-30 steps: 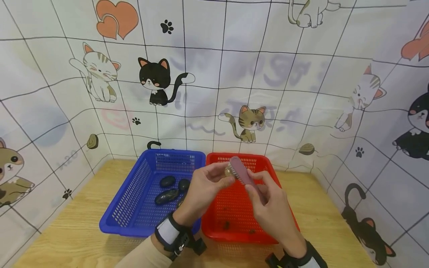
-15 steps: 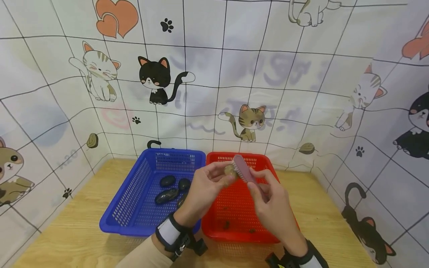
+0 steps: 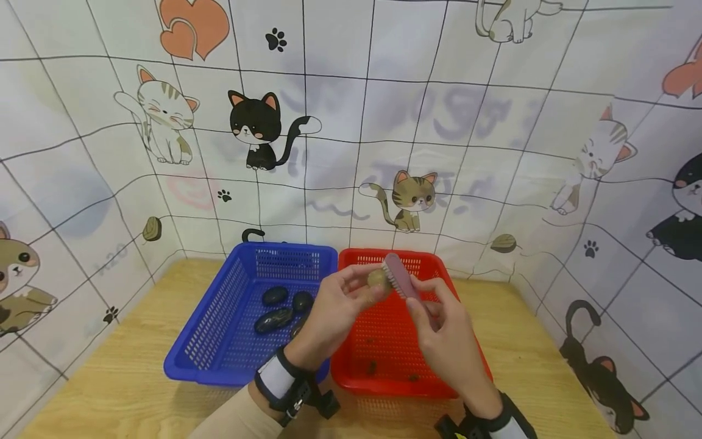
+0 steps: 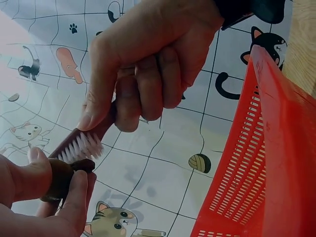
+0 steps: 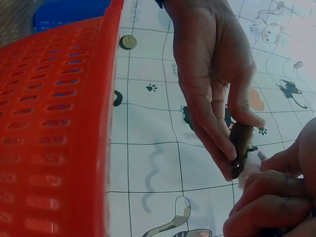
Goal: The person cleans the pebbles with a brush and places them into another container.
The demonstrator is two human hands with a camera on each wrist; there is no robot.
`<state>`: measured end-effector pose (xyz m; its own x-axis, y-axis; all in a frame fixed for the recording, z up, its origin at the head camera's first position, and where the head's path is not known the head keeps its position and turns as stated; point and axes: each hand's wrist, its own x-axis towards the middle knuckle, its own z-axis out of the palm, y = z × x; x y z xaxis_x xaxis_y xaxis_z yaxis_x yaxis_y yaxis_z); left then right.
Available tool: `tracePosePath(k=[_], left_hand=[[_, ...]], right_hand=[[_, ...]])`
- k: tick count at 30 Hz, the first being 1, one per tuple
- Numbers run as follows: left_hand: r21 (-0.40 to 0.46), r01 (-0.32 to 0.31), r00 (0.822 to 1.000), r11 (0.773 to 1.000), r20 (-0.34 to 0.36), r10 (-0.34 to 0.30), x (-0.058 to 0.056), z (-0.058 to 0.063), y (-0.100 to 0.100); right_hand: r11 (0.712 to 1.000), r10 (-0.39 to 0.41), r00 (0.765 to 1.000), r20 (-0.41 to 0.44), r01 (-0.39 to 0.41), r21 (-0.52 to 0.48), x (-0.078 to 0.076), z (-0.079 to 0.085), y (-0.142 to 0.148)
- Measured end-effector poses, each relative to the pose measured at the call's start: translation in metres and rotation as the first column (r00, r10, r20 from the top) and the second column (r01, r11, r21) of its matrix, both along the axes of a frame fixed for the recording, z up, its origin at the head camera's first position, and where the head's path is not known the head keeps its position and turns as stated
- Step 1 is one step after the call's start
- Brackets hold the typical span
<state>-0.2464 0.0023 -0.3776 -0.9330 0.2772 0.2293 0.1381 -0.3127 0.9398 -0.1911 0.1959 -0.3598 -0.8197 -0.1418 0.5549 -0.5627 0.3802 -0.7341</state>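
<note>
Between its thumb and fingers, my left hand (image 3: 342, 302) pinches a yellowish-brown stone (image 3: 378, 278). My right hand (image 3: 446, 332) grips a mauve-handled scrub brush (image 3: 400, 276) with white bristles. The bristles touch the stone, and both are held above the red basket (image 3: 406, 393). In the left wrist view, the stone (image 4: 58, 180) looks darker, and a dark lump shows beside the bristles (image 4: 84, 148). The right wrist view has the stone (image 5: 241, 138) between the left fingers, while the right hand hides most of the brush. Part of the stone is covered by my fingers.
To the left stands a blue basket (image 3: 192, 372) with several dark stones (image 3: 274, 319), one partly behind my left forearm. Small dark bits (image 3: 372, 367) lie in the red basket. Both baskets sit on a wooden table (image 3: 109, 390), with a cat-print sheet (image 3: 329, 122) behind.
The brush has shifted slightly up and to the right along the stone. More of the stone shows between my left fingers. Both hands keep their holds, and the baskets have not moved.
</note>
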Motion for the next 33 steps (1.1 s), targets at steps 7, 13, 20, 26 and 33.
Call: tracePosePath(k=[7,13,20,26,33], left_hand=[[0.045,-0.022,1.0,0.999,0.001,0.022,-0.001,0.001,-0.004],[-0.02,-0.026,1.0,0.999,0.014,0.026,0.0,-0.002,0.0],[-0.011,-0.014,0.999,1.0,-0.031,0.014,0.0,0.001,0.0],[-0.031,-0.049,0.999,0.998,-0.018,0.048,-0.001,0.0,-0.003],[-0.107,-0.006,1.0,0.994,-0.018,0.004,0.0,-0.001,0.001]], right_hand=[[1.0,-0.001,0.997,0.076,0.002,-0.014,-0.001,0.004,0.003],[0.999,0.043,0.998,0.036,-0.043,0.0,0.002,0.001,0.0],[1.0,-0.019,0.998,0.068,0.019,-0.002,-0.001,-0.001,0.004],[0.998,0.04,0.998,0.048,-0.043,0.051,-0.009,-0.012,0.007],[1.0,-0.007,0.996,0.084,0.007,0.008,-0.003,-0.001,0.007]])
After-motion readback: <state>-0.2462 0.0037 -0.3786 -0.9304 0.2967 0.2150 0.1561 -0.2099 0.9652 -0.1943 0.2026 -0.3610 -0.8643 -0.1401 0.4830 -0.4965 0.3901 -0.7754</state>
